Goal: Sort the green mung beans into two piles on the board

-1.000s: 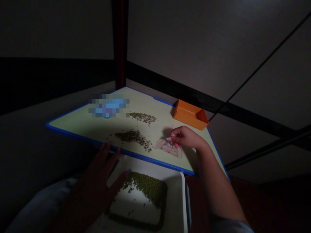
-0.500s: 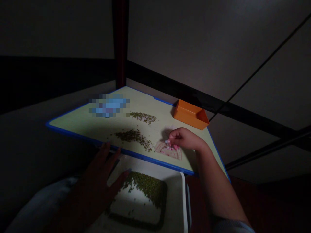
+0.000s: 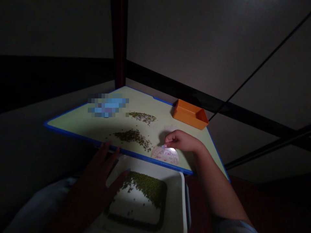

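My right hand (image 3: 181, 141) is curled with fingertips pinching the top edge of a small half-round clear plastic piece with pink marks (image 3: 165, 154), which lies on a pale board with a blue rim (image 3: 73, 120). Two small heaps of green beans (image 3: 132, 136) (image 3: 143, 117) lie on the board to its left. My left hand (image 3: 98, 181) lies with fingers spread on the left rim of a white tray (image 3: 176, 207), thumb by the green beans (image 3: 148, 187) heaped inside it.
An orange open box (image 3: 190, 114) stands at the board's far right corner. A dark post (image 3: 119, 42) rises behind the board. The surroundings are dim, with dark rails along the wall. A blurred blue patch lies on the board's far left.
My right hand has slid the plastic piece a little toward the board's near edge and to the left. It now catches the light. My left hand has stayed put.
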`<action>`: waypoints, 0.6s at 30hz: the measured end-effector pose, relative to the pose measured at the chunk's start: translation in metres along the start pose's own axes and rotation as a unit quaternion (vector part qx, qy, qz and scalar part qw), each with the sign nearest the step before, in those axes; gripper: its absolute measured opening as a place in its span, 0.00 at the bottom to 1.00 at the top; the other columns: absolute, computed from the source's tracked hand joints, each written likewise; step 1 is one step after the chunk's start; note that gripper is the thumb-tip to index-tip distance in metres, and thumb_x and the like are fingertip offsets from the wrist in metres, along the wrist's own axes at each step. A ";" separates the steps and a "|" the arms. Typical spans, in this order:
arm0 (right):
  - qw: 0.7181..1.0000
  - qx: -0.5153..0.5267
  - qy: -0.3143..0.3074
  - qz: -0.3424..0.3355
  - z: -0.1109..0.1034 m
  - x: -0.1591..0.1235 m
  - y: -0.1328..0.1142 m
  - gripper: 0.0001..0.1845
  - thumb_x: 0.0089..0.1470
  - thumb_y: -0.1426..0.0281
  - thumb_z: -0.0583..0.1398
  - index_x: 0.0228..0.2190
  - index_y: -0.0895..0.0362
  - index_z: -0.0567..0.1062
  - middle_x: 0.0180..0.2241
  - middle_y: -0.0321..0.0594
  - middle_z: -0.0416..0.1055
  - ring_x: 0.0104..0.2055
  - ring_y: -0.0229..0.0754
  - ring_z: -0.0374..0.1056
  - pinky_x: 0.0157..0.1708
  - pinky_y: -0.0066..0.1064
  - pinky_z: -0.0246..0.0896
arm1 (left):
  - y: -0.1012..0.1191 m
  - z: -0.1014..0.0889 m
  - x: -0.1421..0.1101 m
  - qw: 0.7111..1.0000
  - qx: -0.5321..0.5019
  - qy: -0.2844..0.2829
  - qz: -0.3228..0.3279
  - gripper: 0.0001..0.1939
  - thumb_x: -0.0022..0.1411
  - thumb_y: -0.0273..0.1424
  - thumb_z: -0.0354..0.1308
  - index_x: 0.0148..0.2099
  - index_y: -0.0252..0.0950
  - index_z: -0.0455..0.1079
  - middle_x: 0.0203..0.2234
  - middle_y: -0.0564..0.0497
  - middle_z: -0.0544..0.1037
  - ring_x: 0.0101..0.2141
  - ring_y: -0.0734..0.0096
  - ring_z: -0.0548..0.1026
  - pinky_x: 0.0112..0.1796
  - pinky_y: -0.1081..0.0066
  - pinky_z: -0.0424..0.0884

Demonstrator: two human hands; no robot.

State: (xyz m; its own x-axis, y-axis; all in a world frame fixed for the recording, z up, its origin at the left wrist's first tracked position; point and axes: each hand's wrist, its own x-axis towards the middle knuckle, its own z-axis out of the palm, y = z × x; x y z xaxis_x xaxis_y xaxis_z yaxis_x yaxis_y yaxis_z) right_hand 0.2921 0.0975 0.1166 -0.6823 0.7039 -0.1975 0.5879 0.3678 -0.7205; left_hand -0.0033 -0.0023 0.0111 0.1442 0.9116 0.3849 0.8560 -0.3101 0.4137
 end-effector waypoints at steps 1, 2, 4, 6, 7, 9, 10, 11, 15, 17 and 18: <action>1.000 0.002 -0.001 0.002 0.000 0.000 0.000 0.12 0.54 0.66 0.59 0.23 0.59 0.70 0.19 0.30 0.65 0.23 0.31 0.58 0.26 0.25 0.50 | 0.001 0.000 0.000 1.000 0.001 -0.001 -0.002 0.32 0.60 0.48 0.45 0.61 0.35 0.60 0.67 0.40 0.50 0.64 0.48 0.53 0.57 0.47 0.59; 1.000 0.004 -0.001 0.003 0.000 0.000 0.000 0.12 0.54 0.65 0.59 0.23 0.59 0.70 0.19 0.30 0.65 0.23 0.31 0.58 0.25 0.25 0.50 | 0.001 -0.001 0.000 1.000 0.002 -0.002 -0.005 0.32 0.60 0.48 0.45 0.61 0.34 0.60 0.67 0.40 0.50 0.64 0.47 0.53 0.57 0.46 0.59; 1.000 0.013 -0.005 0.006 0.000 0.000 -0.001 0.12 0.54 0.65 0.59 0.23 0.59 0.70 0.19 0.30 0.65 0.23 0.31 0.58 0.25 0.25 0.50 | 0.001 -0.001 0.001 1.000 0.002 -0.006 -0.006 0.32 0.60 0.48 0.44 0.60 0.34 0.61 0.67 0.40 0.50 0.64 0.47 0.52 0.57 0.46 0.59; 1.000 0.025 -0.007 0.006 0.000 -0.001 -0.002 0.12 0.53 0.65 0.60 0.23 0.59 0.70 0.19 0.30 0.66 0.22 0.31 0.59 0.25 0.25 0.50 | 0.001 -0.002 0.001 1.000 0.001 -0.008 -0.004 0.32 0.60 0.48 0.45 0.61 0.34 0.61 0.67 0.40 0.49 0.64 0.47 0.52 0.58 0.47 0.59; 1.000 0.030 -0.005 0.007 -0.001 -0.001 -0.002 0.12 0.53 0.65 0.59 0.23 0.59 0.70 0.19 0.30 0.66 0.22 0.31 0.60 0.25 0.25 0.51 | 0.001 -0.002 0.000 1.000 0.000 -0.009 -0.004 0.33 0.60 0.48 0.45 0.61 0.34 0.61 0.67 0.41 0.49 0.64 0.47 0.52 0.58 0.47 0.59; 0.999 0.038 0.002 0.011 -0.002 -0.002 -0.002 0.12 0.54 0.65 0.59 0.23 0.59 0.71 0.19 0.31 0.68 0.22 0.32 0.62 0.25 0.25 0.53 | 0.001 -0.001 0.000 1.000 -0.004 -0.010 -0.009 0.33 0.60 0.49 0.45 0.61 0.35 0.60 0.67 0.42 0.49 0.64 0.47 0.52 0.58 0.47 0.58; 0.999 0.040 0.007 0.015 -0.003 -0.003 -0.002 0.11 0.54 0.66 0.59 0.23 0.59 0.71 0.19 0.32 0.68 0.22 0.32 0.62 0.25 0.25 0.54 | 0.001 -0.001 0.000 1.000 -0.007 -0.010 -0.013 0.33 0.59 0.49 0.45 0.61 0.35 0.60 0.67 0.42 0.49 0.64 0.48 0.52 0.58 0.47 0.58; 0.999 0.040 0.011 0.020 -0.003 -0.003 -0.002 0.11 0.54 0.67 0.58 0.23 0.59 0.71 0.19 0.32 0.69 0.22 0.33 0.63 0.25 0.25 0.55 | 0.001 -0.001 0.000 1.000 -0.009 -0.009 -0.016 0.33 0.59 0.49 0.45 0.61 0.36 0.60 0.67 0.42 0.50 0.64 0.48 0.53 0.58 0.47 0.58; 0.999 0.014 0.036 0.038 -0.006 -0.005 -0.001 0.10 0.52 0.71 0.58 0.22 0.59 0.71 0.18 0.33 0.71 0.21 0.33 0.65 0.25 0.25 0.56 | 0.001 0.000 0.000 1.000 -0.012 -0.010 -0.015 0.33 0.60 0.49 0.44 0.62 0.36 0.59 0.67 0.42 0.49 0.64 0.50 0.51 0.59 0.48 0.57; 0.998 -0.001 0.048 0.042 -0.007 -0.005 0.000 0.09 0.52 0.72 0.58 0.21 0.59 0.72 0.18 0.34 0.71 0.21 0.33 0.65 0.25 0.25 0.55 | 0.001 0.000 0.000 1.000 -0.009 -0.013 -0.013 0.33 0.60 0.49 0.44 0.62 0.36 0.59 0.67 0.42 0.49 0.64 0.50 0.51 0.59 0.48 0.57; 0.998 -0.005 0.053 0.043 -0.008 -0.005 0.001 0.09 0.51 0.72 0.58 0.21 0.59 0.72 0.18 0.34 0.71 0.21 0.33 0.66 0.25 0.25 0.55 | 0.001 0.000 0.000 1.000 -0.009 -0.013 -0.012 0.33 0.60 0.49 0.44 0.62 0.36 0.59 0.67 0.43 0.49 0.65 0.50 0.51 0.59 0.48 0.57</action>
State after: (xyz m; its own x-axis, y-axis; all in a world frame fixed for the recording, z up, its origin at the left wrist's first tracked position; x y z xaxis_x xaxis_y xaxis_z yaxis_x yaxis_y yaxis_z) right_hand 0.2996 0.0989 0.1226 -0.5787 0.7939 -0.1867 0.6474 0.3080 -0.6971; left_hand -0.0025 -0.0027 0.0112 0.1358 0.9256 0.3533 0.8506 -0.2918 0.4375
